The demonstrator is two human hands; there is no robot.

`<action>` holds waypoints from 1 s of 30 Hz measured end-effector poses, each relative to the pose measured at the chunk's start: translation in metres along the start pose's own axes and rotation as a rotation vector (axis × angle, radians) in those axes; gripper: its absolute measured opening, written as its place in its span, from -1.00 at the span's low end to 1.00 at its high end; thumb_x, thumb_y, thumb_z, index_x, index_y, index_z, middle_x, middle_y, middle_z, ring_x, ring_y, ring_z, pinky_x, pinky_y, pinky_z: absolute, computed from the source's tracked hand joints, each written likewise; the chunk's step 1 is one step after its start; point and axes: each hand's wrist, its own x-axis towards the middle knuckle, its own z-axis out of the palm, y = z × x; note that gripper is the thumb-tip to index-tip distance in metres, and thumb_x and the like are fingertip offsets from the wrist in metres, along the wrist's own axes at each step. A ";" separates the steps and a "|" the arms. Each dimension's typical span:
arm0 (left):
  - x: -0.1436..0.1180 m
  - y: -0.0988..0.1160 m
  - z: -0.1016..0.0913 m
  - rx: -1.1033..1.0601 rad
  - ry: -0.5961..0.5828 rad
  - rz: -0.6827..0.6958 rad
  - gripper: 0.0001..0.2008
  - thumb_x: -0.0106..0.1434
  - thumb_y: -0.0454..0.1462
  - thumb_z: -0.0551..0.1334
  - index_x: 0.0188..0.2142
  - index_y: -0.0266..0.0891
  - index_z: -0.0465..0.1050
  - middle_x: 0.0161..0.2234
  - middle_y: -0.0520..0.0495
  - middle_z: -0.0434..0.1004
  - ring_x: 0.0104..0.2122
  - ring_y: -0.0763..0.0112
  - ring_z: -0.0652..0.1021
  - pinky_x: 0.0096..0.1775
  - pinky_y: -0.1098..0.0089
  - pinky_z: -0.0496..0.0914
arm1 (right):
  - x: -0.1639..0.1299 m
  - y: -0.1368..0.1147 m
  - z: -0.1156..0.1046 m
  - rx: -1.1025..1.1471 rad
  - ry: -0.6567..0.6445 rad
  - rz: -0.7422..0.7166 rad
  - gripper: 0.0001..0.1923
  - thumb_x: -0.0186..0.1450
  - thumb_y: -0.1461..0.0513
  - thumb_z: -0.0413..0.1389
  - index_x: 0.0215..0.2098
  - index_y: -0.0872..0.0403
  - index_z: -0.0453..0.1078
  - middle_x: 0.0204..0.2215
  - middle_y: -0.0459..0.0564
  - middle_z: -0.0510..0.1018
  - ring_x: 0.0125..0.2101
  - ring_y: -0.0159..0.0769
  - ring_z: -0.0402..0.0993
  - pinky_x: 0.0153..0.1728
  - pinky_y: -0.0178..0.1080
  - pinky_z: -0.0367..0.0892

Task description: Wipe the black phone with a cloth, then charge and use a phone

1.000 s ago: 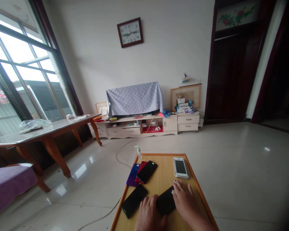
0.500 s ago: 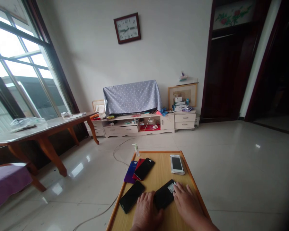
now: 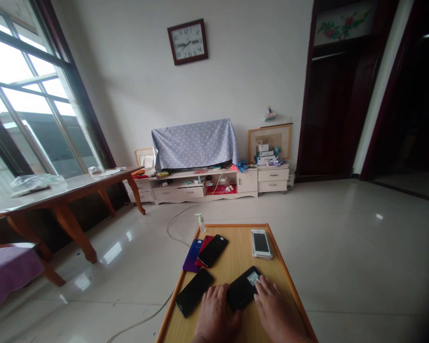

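We press both flat, spread hands on the black phone (image 3: 243,289), long axis running near-left to far-right, left hand (image 3: 214,317) at its near end, right hand (image 3: 271,309) at its far-right edge.

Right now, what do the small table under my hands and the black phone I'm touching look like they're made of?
Small table: apparently light wood or a wood-look laminate, matte, with an orange-brown raised rim; faint grain shows. Black phone, between the left hand and right hand: dark, smooth, probably glass or plastic, carrying a pale sticker.
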 end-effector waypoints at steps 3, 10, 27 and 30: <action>0.001 -0.001 0.000 -0.010 -0.007 0.000 -0.40 0.08 -0.11 0.27 0.14 -0.17 0.40 0.06 -0.12 0.53 0.10 0.12 0.42 0.18 0.23 0.18 | -0.006 -0.022 0.006 0.035 -0.124 -0.157 -0.47 0.46 0.14 -0.06 0.32 0.17 0.32 0.34 0.20 0.24 0.33 0.07 0.20 0.31 0.09 0.21; 0.000 0.001 -0.001 -0.001 -0.015 -0.003 -0.39 0.08 -0.09 0.28 0.14 -0.16 0.40 0.08 -0.12 0.52 0.11 0.13 0.42 0.18 0.24 0.19 | 0.003 -0.015 -0.011 -0.001 -0.027 -0.139 -0.48 0.50 0.13 -0.13 0.31 0.15 0.32 0.31 0.19 0.32 0.31 0.07 0.24 0.32 0.16 0.19; 0.001 0.000 -0.002 0.012 -0.022 0.002 -0.37 0.06 -0.09 0.27 0.15 -0.14 0.38 0.10 -0.12 0.50 0.11 0.11 0.42 0.17 0.23 0.21 | 0.024 -0.015 -0.008 0.034 0.030 -0.036 -0.46 0.53 0.05 -0.18 0.30 0.13 0.35 0.32 0.20 0.33 0.35 0.01 0.19 0.37 0.17 0.04; 0.002 0.000 -0.003 0.014 -0.028 0.001 -0.41 0.10 -0.10 0.24 0.14 -0.15 0.39 0.08 -0.14 0.52 0.10 0.10 0.43 0.16 0.22 0.22 | 0.022 -0.029 -0.006 0.066 -0.042 -0.088 -0.45 0.52 0.04 -0.16 0.31 0.13 0.32 0.34 0.19 0.29 0.36 0.02 0.16 0.37 0.14 0.06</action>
